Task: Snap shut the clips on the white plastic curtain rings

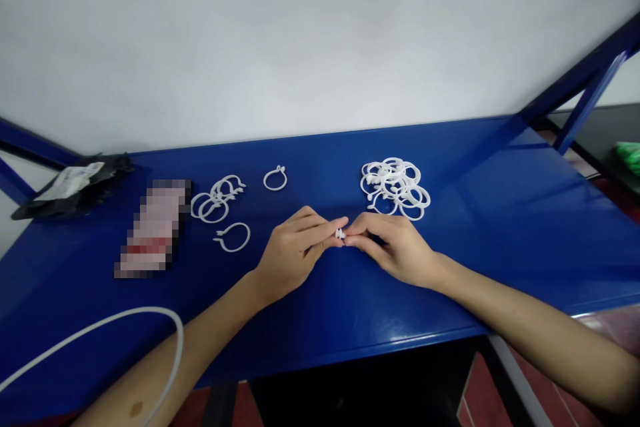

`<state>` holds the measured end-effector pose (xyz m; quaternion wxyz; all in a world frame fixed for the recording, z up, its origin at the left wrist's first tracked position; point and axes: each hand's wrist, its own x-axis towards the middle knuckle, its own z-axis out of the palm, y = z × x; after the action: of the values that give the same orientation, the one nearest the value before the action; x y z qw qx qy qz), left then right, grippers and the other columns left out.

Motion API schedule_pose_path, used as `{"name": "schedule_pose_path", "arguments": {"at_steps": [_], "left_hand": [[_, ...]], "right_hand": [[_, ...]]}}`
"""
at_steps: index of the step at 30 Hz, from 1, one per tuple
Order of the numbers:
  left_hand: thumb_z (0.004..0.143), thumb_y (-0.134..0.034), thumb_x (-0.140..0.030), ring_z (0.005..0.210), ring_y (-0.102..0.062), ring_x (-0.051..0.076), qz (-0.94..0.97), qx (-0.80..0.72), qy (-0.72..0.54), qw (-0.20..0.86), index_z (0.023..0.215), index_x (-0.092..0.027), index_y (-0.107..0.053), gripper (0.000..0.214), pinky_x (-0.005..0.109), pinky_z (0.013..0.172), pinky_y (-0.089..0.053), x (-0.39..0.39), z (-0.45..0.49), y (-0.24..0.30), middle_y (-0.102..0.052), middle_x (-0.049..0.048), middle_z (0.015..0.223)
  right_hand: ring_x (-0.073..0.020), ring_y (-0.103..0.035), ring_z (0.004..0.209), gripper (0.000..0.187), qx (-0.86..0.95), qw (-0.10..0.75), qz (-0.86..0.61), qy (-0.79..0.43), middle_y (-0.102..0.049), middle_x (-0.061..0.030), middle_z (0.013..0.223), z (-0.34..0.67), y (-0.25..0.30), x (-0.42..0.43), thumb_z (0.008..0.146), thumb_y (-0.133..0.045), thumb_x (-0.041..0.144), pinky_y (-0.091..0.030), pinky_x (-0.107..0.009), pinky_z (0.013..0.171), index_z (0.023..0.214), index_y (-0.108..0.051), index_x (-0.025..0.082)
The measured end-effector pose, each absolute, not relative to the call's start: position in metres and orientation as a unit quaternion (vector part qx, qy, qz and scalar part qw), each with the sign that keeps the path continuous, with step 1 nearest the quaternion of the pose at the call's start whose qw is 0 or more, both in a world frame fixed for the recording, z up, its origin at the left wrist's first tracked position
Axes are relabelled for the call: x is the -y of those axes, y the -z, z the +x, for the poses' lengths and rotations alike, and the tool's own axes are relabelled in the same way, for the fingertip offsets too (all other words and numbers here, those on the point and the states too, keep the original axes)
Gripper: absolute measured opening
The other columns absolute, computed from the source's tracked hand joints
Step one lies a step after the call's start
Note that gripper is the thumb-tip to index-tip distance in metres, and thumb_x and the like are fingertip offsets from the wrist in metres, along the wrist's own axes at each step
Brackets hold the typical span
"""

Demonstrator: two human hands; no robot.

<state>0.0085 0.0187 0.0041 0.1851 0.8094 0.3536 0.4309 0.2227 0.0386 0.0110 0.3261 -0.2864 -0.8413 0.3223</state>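
Observation:
Over the middle of the blue table, my left hand (293, 250) and my right hand (397, 247) meet fingertip to fingertip. Both are closed in a pinch on a small white plastic piece (341, 233), mostly covered by my fingers, so its full shape is hidden. Just beyond my right hand lies a heap of white plastic rings (396, 183) with small knobbed ends. Several more such rings (213, 203) lie loosely overlapping to the left. A single gapped ring (249, 235) rests close to my left wrist, and another lone ring (275, 188) sits farther back.
A pixelated flat object (157, 223) lies on the left of the blue table (310, 330). Behind it is a black plastic package (75, 187) with a white label. A white cable (125, 311) loops across my left forearm. Blue frame bars (590, 97) flank the table before a pale wall.

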Motion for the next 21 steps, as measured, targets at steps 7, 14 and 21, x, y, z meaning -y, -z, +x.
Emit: {"name": "schedule_pose_path", "arguments": {"at_steps": [7, 14, 21], "left_hand": [[0.093, -0.058, -0.007, 0.079, -0.062, 0.013, 0.824, -0.336, -0.429, 0.156, 0.123, -0.026, -0.065, 0.036, 0.028, 0.07, -0.057, -0.012, 0.01, -0.006, -0.075, -0.001, 0.086], [0.088, -0.063, -0.004, 0.073, -0.063, 0.014, 0.848, -0.3, -0.436, 0.022, 0.116, -0.016, -0.065, 0.03, 0.03, 0.064, -0.052, -0.003, 0.013, -0.014, -0.075, 0.002, 0.085], [0.091, -0.062, -0.008, 0.076, -0.067, 0.015, 0.887, -0.273, -0.361, -0.086, 0.111, -0.012, -0.066, 0.021, 0.034, 0.071, -0.055, 0.003, 0.009, -0.022, -0.076, 0.0076, 0.095]], "right_hand": [[-0.0123, -0.064, 0.079, 0.014, 0.85, 0.338, -0.256, -0.314, -0.067, -0.0046, 0.09, 0.22, -0.01, -0.031, 0.101, -0.048, 0.022, -0.053, -0.026, 0.072, 0.1, -0.062, 0.018], [-0.0097, -0.065, 0.079, 0.012, 0.845, 0.356, -0.229, -0.326, -0.068, -0.003, 0.089, 0.219, -0.014, -0.021, 0.099, -0.049, 0.016, -0.053, -0.023, 0.072, 0.098, -0.061, 0.018], [-0.0087, -0.063, 0.073, 0.014, 0.834, 0.362, -0.224, -0.351, -0.067, -0.0013, 0.084, 0.22, -0.014, -0.017, 0.099, -0.048, 0.015, -0.052, -0.021, 0.068, 0.094, -0.061, 0.019]]}}
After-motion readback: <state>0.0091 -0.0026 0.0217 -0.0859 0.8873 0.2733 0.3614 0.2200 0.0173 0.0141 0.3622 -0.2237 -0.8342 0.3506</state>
